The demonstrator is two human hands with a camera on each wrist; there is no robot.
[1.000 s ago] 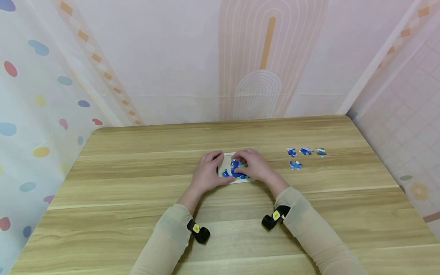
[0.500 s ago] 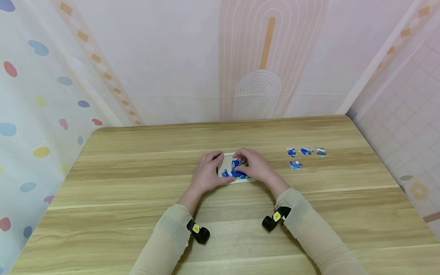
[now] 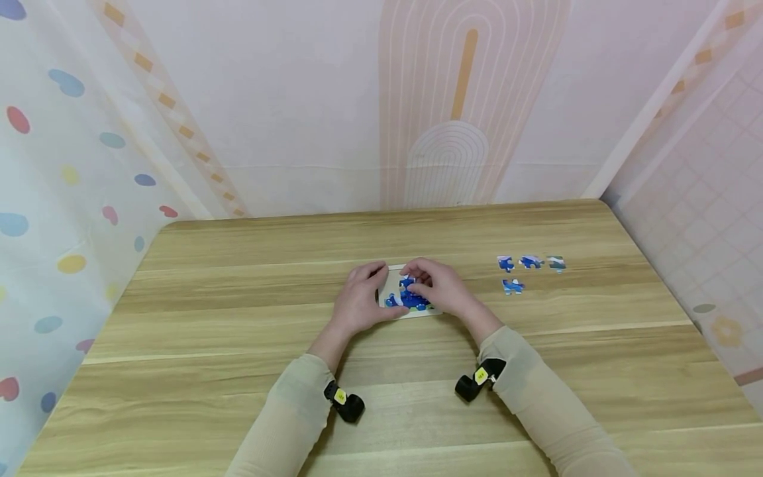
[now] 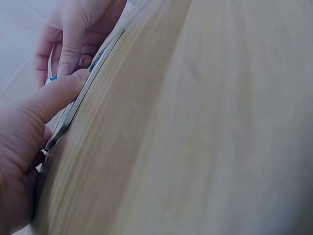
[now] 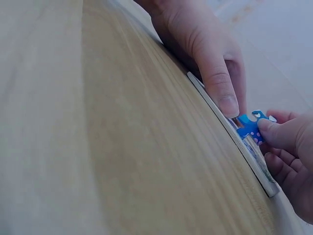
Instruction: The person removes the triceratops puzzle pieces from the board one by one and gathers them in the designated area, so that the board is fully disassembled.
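A small white puzzle board [image 3: 390,286] with blue pieces fitted in it lies on the wooden table [image 3: 238,298]. My left hand [image 3: 365,297] holds the board at its left side, thumb on the near rim [image 4: 83,93]. My right hand [image 3: 434,283] pinches a blue puzzle piece [image 5: 249,126] between thumb and fingers, just above the board's surface. In the right wrist view the left thumb [image 5: 220,85] presses down on the board's edge [image 5: 230,128] right beside that piece. The board's right half is hidden under my right hand.
Several loose blue pieces [image 3: 529,262] lie in a small group on the table to the right of the board, one [image 3: 512,286] nearer than the rest. Patterned curtain walls [image 3: 453,132] close in the table on three sides.
My right hand has edged slightly left over the board with the piece. The left hand and the loose pieces have not moved.
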